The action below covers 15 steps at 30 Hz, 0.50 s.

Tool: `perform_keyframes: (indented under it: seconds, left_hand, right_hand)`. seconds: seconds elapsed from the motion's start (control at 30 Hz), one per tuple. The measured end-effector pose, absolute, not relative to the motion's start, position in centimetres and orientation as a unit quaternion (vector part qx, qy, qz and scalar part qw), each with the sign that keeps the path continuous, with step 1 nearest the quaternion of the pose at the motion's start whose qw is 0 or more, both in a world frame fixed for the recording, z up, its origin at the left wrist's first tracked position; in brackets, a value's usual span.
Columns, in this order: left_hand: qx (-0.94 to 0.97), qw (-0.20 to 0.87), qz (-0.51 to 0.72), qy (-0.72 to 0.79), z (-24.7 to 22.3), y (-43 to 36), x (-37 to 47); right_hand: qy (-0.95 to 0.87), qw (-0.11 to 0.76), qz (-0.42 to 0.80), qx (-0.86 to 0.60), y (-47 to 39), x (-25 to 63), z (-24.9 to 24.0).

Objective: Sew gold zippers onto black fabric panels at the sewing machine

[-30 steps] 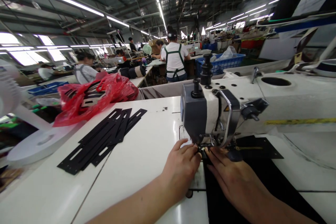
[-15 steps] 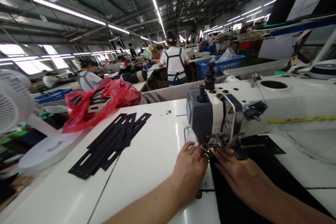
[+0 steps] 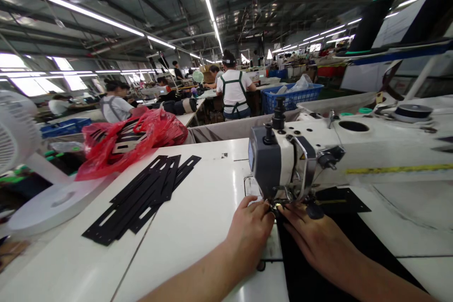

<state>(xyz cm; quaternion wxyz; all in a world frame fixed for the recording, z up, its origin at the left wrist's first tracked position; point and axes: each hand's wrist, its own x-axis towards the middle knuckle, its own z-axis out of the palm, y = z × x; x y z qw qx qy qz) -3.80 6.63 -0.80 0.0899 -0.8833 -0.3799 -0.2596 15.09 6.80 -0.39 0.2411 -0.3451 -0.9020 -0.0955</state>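
A black fabric piece lies on the white sewing table, running from the sewing machine toward my side. My right hand rests on this fabric, fingers stretched out flat with the tips close to the needle area. Just left of it, my left hand is closed, its fingers curled and bunched at the fabric's edge by the presser foot. What its fingertips grip is hidden. Behind my right hand, a black strip lies under the machine arm.
Overlapping black slotted strips lie to the left on the table. Beyond them sit a red plastic bag holding more pieces and a white fan. A blue crate and a co-worker are farther back.
The whole view has shifted slightly, so the machine and strips appear a little farther left. Both hands keep their places at the needle, with little visible movement of the fabric.
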Motion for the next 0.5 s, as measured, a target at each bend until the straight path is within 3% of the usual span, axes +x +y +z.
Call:
perform_keyframes:
  seconds: [0.5]
  left_hand:
    - [-0.875,0.067,-0.265,-0.399,-0.91,7.29,-3.84]
  right_hand:
    - [-0.898,0.243,-0.1,-0.354,7.14,15.7,-0.76]
